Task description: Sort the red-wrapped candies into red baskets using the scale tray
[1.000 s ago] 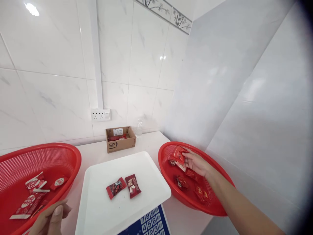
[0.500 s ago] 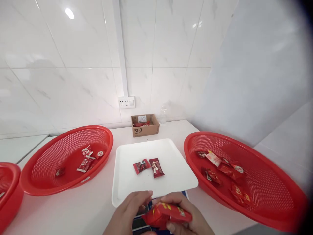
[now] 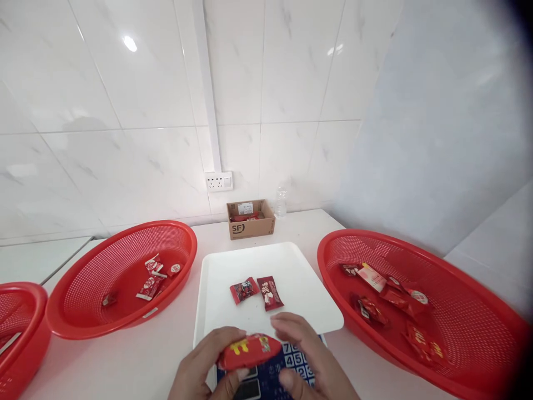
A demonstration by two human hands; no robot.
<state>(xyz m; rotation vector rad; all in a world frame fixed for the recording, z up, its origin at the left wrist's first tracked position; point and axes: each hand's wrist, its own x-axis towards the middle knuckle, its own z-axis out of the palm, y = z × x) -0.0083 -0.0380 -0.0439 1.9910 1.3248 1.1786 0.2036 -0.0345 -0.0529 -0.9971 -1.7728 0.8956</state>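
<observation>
Holding a red packet point(image 3: 252, 351) with yellow lettering, the left hand point(image 3: 208, 364) had its thumb below and its fingers over the packet's left end, only partly closed around it. The right hand point(image 3: 312, 361) was curved at the packet's other end, thumb and fingers spread well apart; whether its fingertips touched the wrapper could not be told. The packet lay roughly level between the two hands, above a blue panel point(image 3: 295, 361) with white number keys that showed beneath and between them.

Just beyond the hands was a white tray point(image 3: 300, 289). On it, ahead of the gap between the hands, a dark-printed red packet point(image 3: 244, 290) and a maroon packet point(image 3: 270, 293) lay side by side. Out to the right of the right hand stood a red basket point(image 3: 478, 300) with several wrapped pieces in it. Off to the left of the left hand was another red basket point(image 3: 112, 255) with smaller red-and-white packets, and farther left a third basket point(image 3: 33, 333), cut off by the view's edge. Well past the tray, straight ahead of the hands, were an open carton point(image 3: 252, 228) with red packets inside and a clear bottle point(image 3: 281, 203) just to its right.
</observation>
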